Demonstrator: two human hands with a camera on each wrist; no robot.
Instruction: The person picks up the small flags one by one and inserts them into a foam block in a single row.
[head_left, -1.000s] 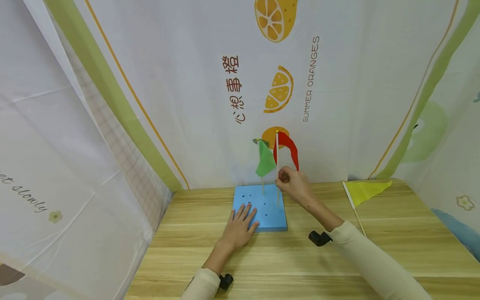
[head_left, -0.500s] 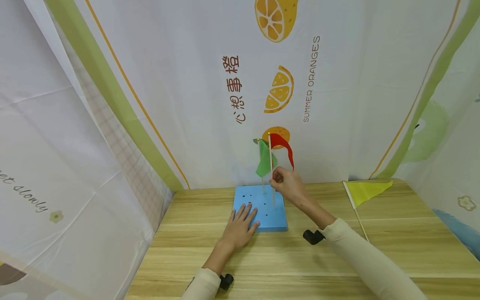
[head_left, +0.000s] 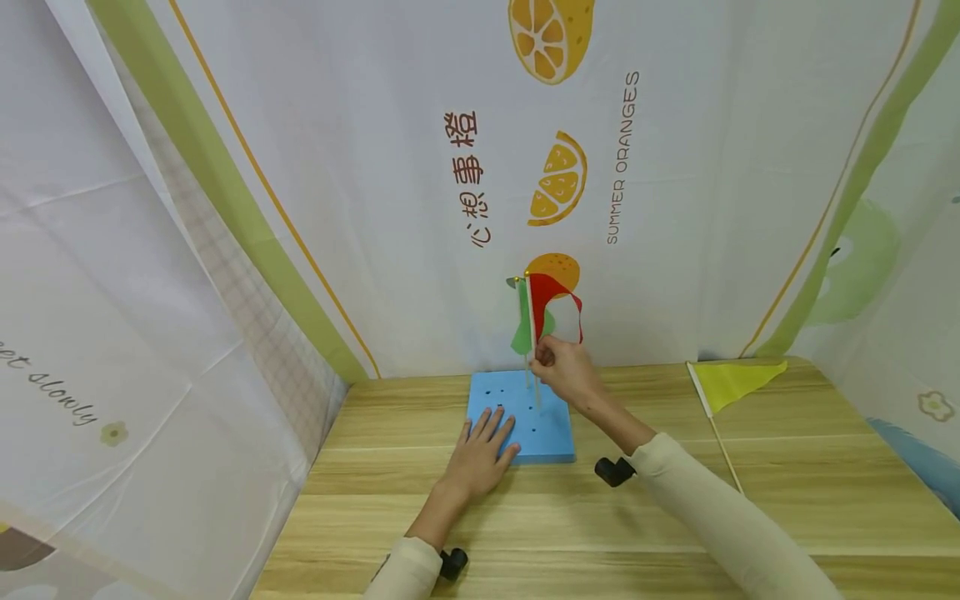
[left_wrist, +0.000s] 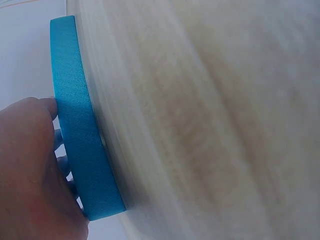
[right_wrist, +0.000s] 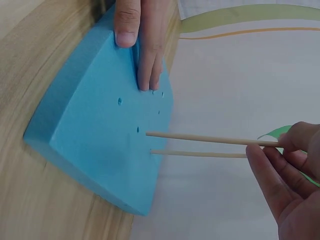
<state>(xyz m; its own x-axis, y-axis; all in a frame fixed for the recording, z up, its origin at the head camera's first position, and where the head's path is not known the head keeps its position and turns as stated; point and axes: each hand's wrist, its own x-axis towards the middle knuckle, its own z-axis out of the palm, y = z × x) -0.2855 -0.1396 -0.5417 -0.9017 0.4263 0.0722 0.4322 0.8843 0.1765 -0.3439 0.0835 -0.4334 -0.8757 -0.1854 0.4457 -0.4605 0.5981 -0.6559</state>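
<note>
A blue foam block (head_left: 553, 435) dotted with small holes lies near the table's back edge. My left hand (head_left: 478, 458) rests on its front left part, fingers spread straight; the left wrist view shows the block's side edge (left_wrist: 82, 125) beside that hand. My right hand (head_left: 570, 371) pinches the stick of a red pennant flag (head_left: 542, 293) between thumb and fingers, holding it nearly upright over the block. In the right wrist view the stick's (right_wrist: 200, 138) lower tip is close to a hole. Behind it, a green flag (head_left: 519, 340) stands in the block.
On the right of the wooden table (head_left: 360, 500) lies a yellow pennant flag (head_left: 738, 385) on a stick, partly behind the right sleeve (head_left: 720, 508). A white curtain (head_left: 360, 167) printed with oranges hangs right behind the table.
My right hand has moved left and slightly down with the red flag, its stick now overlapping the green flag in the head view. The left hand has stayed in place.
</note>
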